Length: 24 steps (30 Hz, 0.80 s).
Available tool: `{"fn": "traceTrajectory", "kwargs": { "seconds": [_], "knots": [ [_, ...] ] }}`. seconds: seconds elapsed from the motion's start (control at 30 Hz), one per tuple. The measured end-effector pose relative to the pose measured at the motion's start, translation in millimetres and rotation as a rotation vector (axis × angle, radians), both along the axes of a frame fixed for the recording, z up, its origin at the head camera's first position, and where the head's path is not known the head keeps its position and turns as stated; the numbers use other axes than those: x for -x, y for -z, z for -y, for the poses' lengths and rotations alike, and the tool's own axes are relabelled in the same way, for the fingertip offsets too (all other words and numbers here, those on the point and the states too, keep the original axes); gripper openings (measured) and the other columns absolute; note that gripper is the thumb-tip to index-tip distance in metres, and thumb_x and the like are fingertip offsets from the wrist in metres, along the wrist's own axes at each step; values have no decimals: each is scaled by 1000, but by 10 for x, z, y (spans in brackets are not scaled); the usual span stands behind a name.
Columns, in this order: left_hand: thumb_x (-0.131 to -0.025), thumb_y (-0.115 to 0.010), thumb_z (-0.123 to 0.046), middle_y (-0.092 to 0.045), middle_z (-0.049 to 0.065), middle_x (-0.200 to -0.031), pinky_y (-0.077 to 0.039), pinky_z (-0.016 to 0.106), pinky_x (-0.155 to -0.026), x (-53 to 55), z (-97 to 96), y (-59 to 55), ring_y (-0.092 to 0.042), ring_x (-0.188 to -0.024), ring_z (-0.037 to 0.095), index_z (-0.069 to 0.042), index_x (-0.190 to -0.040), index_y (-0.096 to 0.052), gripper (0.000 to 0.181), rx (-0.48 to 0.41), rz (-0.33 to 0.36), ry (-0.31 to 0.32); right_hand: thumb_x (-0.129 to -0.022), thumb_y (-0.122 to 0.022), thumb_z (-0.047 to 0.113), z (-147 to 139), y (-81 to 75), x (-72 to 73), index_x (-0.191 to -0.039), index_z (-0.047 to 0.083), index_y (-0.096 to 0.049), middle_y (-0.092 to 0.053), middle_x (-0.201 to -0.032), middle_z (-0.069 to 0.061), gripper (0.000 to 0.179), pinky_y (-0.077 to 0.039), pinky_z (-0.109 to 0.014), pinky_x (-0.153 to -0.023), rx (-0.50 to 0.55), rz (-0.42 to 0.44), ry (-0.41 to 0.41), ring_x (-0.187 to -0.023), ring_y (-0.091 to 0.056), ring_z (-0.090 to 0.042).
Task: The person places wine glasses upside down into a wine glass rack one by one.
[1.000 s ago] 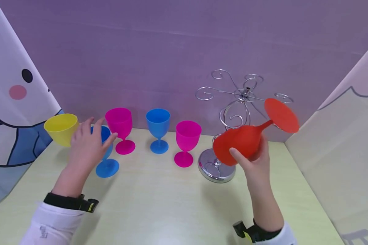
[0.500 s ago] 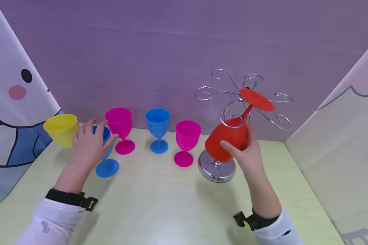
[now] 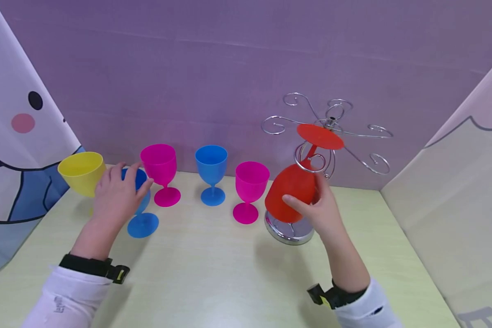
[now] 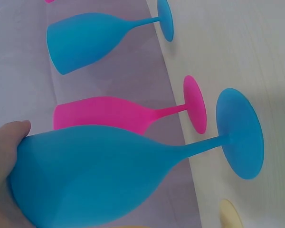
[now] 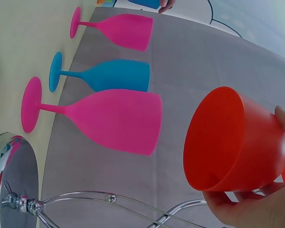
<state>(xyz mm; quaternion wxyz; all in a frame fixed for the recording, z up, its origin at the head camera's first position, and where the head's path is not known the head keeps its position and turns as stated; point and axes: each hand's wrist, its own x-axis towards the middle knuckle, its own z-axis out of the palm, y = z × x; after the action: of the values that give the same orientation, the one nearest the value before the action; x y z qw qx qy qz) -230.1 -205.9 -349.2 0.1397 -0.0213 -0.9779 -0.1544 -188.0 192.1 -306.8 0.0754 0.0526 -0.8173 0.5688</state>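
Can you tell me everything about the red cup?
The red cup is one colour, with a rounded bowl, thin stem and flat round foot, and looks like smooth plastic. It is tilted above the table, foot up, mouth down. The right hand grips its bowl. In the head view its stem overlaps a curl of the rack; I can't tell if they touch.

Right hand point(image 3: 320, 212) curled, left hand point(image 3: 118, 193) seemingly curled

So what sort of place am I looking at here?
Probably a small staged filming booth: a purple backdrop behind the pale table, a cartoon-printed sheet on the left, and black wristbands.
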Motion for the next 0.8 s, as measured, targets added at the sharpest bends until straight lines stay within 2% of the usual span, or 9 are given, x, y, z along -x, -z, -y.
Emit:
{"fn": "traceTrajectory", "kwargs": {
  "seconds": [0.23, 0.5, 0.8],
  "knots": [
    [-92, -46, -39, -25, 32, -136, -25, 68, -97, -2, -11, 2, -21, -124, 50, -6, -141, -25, 63, 8, 2, -9, -72, -76, 25, 30, 50, -2, -138, 23, -26, -41, -132, -5, 83, -51, -47, -81, -40, -6, -14, -118, -39, -22],
    [-93, -44, -37, -24, 32, -136, -25, 67, -97, -10, -19, 4, -19, -124, 49, -11, -140, -29, 56, 43, 16, -6, -71, -77, 23, 16, 58, -44, -138, 25, -27, -40, -133, -4, 83, -51, -48, -81, -74, -30, -35, -120, -37, -22],
    [-92, -46, -34, -23, 34, -134, -29, 68, -94, -12, -28, -68, -20, -122, 52, -16, -140, -33, 52, 75, 65, 6, -71, -77, 22, -48, 57, -77, -136, 24, -32, -42, -131, -4, 80, -51, -48, -80, -147, -85, -12, -119, -38, -23]
  ]
}}
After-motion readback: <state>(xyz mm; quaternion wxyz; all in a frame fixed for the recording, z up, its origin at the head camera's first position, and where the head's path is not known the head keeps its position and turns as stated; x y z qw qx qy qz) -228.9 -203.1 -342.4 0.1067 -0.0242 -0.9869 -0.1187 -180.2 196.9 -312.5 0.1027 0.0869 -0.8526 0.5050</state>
